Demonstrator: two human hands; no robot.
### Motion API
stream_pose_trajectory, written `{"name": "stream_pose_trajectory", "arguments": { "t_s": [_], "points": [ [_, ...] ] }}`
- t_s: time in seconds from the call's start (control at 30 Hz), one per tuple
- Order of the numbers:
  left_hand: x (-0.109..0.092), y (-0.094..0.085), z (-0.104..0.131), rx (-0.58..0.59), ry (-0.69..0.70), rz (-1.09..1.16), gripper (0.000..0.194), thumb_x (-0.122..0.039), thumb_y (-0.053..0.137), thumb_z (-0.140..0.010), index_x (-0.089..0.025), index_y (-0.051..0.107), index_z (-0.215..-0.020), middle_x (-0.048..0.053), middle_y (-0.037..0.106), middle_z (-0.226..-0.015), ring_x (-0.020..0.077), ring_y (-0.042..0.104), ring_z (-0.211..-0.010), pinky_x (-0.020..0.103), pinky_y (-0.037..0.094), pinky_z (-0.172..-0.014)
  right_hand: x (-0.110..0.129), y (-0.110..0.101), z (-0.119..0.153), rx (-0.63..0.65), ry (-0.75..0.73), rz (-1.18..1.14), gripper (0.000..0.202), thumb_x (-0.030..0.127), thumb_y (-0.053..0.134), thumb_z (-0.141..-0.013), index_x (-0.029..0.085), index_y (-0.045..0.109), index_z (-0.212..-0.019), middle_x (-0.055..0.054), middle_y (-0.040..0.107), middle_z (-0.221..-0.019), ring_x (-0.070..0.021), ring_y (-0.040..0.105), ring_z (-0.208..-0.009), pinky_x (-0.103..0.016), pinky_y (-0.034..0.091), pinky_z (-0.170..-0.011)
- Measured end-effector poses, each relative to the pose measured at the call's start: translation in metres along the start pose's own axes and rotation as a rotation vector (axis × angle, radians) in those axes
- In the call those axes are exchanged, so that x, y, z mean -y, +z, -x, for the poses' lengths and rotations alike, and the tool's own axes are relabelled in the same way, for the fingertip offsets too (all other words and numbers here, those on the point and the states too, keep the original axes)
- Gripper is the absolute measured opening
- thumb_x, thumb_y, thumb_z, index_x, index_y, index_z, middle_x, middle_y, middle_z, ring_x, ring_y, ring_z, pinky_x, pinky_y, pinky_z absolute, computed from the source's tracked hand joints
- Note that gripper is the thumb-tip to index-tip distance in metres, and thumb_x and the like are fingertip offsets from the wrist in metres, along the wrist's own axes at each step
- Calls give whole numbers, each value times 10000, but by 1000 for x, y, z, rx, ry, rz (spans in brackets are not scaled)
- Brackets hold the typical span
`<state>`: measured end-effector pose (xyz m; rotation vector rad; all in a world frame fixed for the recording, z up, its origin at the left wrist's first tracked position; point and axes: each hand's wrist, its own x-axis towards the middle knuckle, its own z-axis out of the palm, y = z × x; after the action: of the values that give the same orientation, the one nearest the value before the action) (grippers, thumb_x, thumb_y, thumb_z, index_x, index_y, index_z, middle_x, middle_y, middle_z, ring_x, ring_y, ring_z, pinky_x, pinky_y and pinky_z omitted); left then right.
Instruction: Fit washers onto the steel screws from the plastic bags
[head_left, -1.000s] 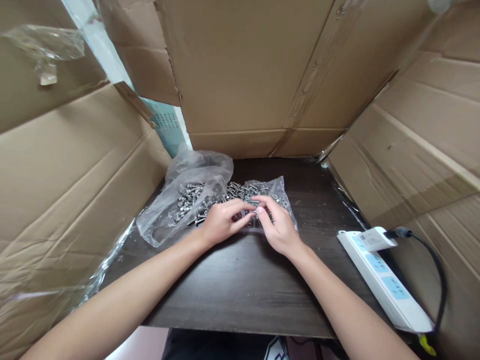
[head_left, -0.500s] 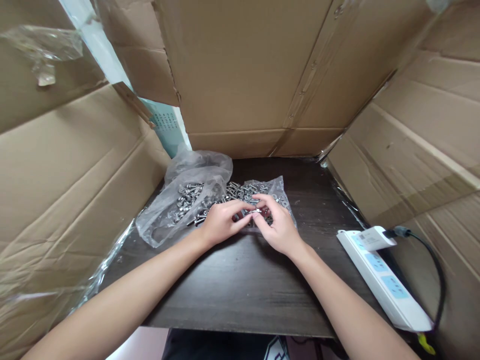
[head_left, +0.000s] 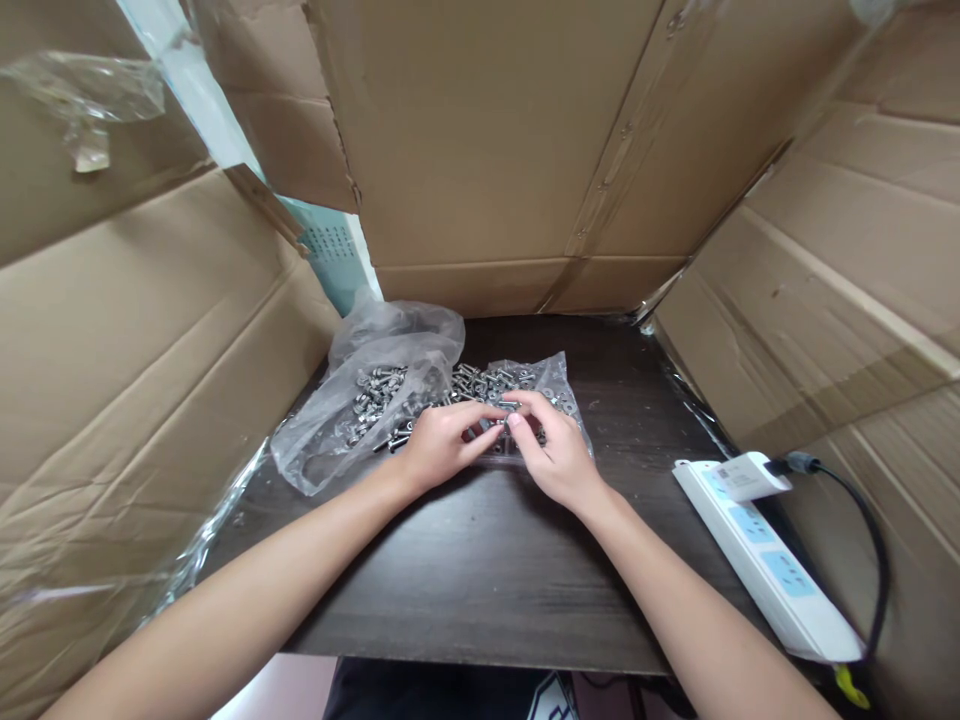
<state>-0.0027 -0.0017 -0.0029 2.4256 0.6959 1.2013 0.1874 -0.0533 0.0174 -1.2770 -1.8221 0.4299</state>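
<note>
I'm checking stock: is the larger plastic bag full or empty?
Not empty: bolts show through the plastic bag; whether full, cannot tell.

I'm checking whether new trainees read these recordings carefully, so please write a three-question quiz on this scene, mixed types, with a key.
1. True or false: the left hand and the right hand are held far apart, at opposite edges of the dark table.
2. Multiple choice: from the person's side, where does the white power strip lie?
A) left of both hands
B) between the hands
C) right of both hands
3. Short answer: what metal hardware is heaped at the larger plastic bag?

Key:
1. False; their fingertips are close together.
2. C
3. Bolts
</note>
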Motion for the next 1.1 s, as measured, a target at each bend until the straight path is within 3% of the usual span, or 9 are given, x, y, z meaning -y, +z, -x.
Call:
{"name": "stream_pose_trajectory", "arguments": {
  "t_s": [0.2,0.37,0.57,0.77,0.93,1.1],
  "points": [
    [3,0,1,-1,-4,1,181,-271,618,-1006,-171,745,-1087,66,804,-1007,153,764,-794,245,616,-740,0,1,1,-30,-13,39,329,276,617,-915,229,609,-1241,-38,688,-942,-184,653,-758,-324,552,-725],
    [2,0,0,-22,-3,0,174,-277,627,-1005,-163,746,-1062,67,805,-991,154,767,-800,239,616,-750,2,1,1,-5,7,39,233,279,549,-967,224,637,-1177,11,627,-742,-168,613,-658,-309,524,-683],
    [1,-1,0,12,-8,10,181,-272,619,-1006,-172,746,-1088,69,802,-1012,154,765,-800,253,624,-764,4,0,0,-58,-56,32,338,215,595,-889,230,611,-1227,-53,686,-1002,-189,648,-778,-328,558,-707],
    [2,0,0,10,-14,10,177,-263,620,-1006,-172,744,-1095,64,801,-998,151,760,-793,243,613,-734,2,-1,1,-35,-1,9,235,274,530,-980,233,625,-1191,-12,690,-815,-179,651,-696,-325,551,-706],
    [2,0,1,8,2,24,155,-233,641,-991,-162,737,-1090,62,800,-1016,149,761,-814,225,598,-720,2,0,1,-53,-30,37,380,257,630,-892,231,592,-1269,-52,706,-1014,-186,661,-766,-323,551,-699],
    [1,0,0,19,0,16,164,-258,618,-1008,-172,738,-1079,55,799,-986,146,756,-790,224,592,-707,3,0,1,5,39,27,219,303,519,-992,229,635,-1163,5,673,-749,-161,617,-621,-300,507,-639]
  ]
}}
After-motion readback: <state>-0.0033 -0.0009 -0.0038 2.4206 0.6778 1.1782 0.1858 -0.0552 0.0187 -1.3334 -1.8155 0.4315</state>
